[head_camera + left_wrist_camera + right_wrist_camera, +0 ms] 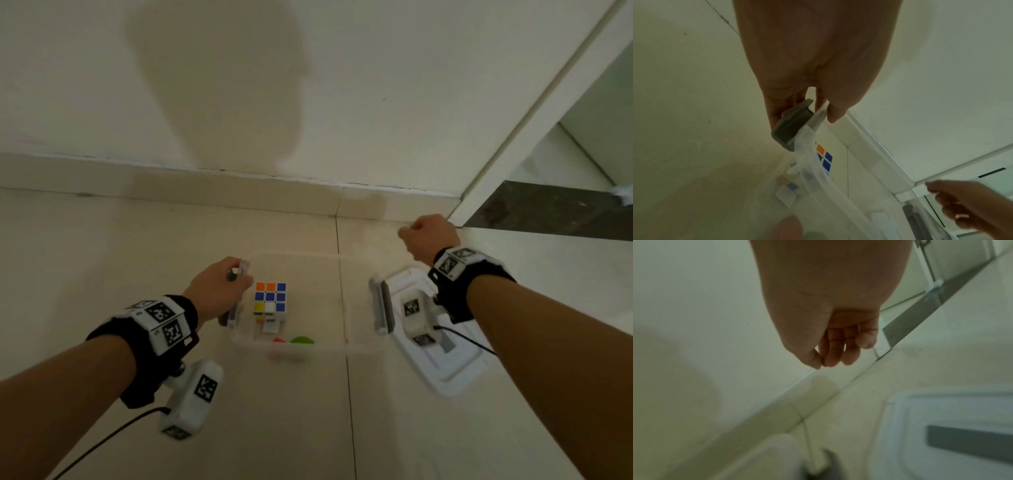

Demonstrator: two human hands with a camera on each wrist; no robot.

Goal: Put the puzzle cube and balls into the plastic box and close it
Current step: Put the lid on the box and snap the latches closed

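Note:
A clear plastic box point(294, 255) stands open on the floor. Inside it, the puzzle cube point(270, 301) sits near the left end, and a red ball point(279, 341) and a green ball point(302, 340) lie by the near wall. My left hand point(239, 278) grips the box's left end, with fingers and thumb round its grey latch point(791, 126). The cube point(825, 158) shows through the wall just past it. My right hand point(409, 233) hovers beyond the box's far right corner, with fingers point(835, 352) curled into the palm and holding nothing.
The box's white lid point(459, 373) lies flat on the floor to the right of the box, under my right wrist, its grey strip point(970, 441) up. A wall and skirting run behind the box. A dark threshold point(548, 212) is at the far right.

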